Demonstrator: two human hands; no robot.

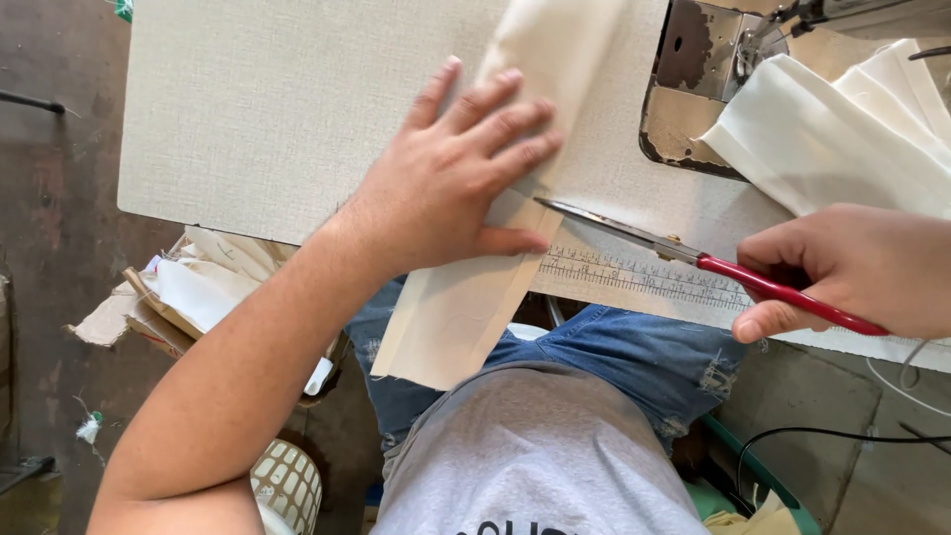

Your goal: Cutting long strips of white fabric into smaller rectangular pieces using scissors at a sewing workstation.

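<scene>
My left hand (459,168) lies flat, fingers spread, pressing a folded strip of cream fabric (458,302) onto the sewing table (258,109). The strip runs diagonally and hangs over the table's front edge toward my lap. My right hand (854,267) grips red-handled scissors (684,253). Their blades point left, with the tips touching the fabric's right edge just beside my left thumb.
A sewing machine's metal base (693,84) stands at the back right with more cream cloth (842,129) piled on it. A ruler scale (644,277) is printed along the table's front edge. Cardboard with scraps (188,292) and a white basket (287,485) sit on the floor at left.
</scene>
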